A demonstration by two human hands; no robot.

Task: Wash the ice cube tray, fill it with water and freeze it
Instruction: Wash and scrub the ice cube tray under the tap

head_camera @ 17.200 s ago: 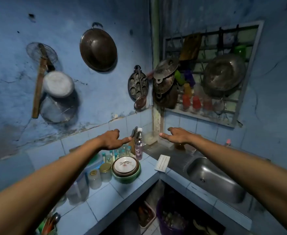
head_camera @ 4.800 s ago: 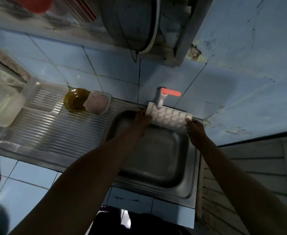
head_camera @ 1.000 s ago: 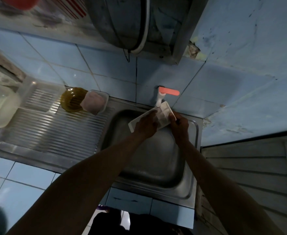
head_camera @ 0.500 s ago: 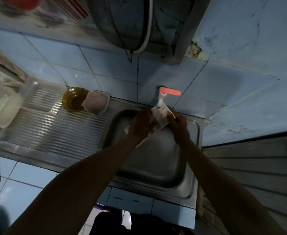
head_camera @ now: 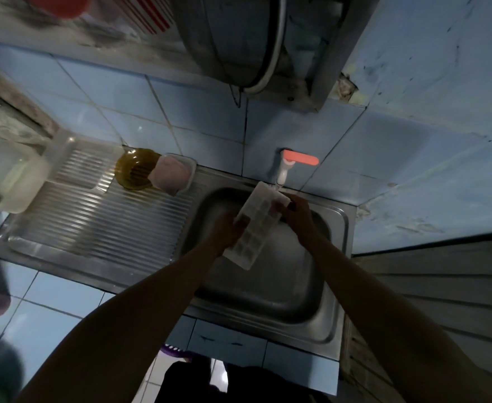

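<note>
Ice cube tray [head_camera: 256, 225] now turned lengthwise under tap [head_camera: 282, 173], both hands gripping

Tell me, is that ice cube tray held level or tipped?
Tipped. The ice cube tray slants over the sink, its far end raised under the tap, its near end lower. The left hand and right hand hold its sides.

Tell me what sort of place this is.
Most likely a small home kitchen, at the washing-up spot. A steel sink with a ribbed drainboard is set in blue tiles, a tap comes out of the wall, and both hands hold an ice cube tray under it.
</note>
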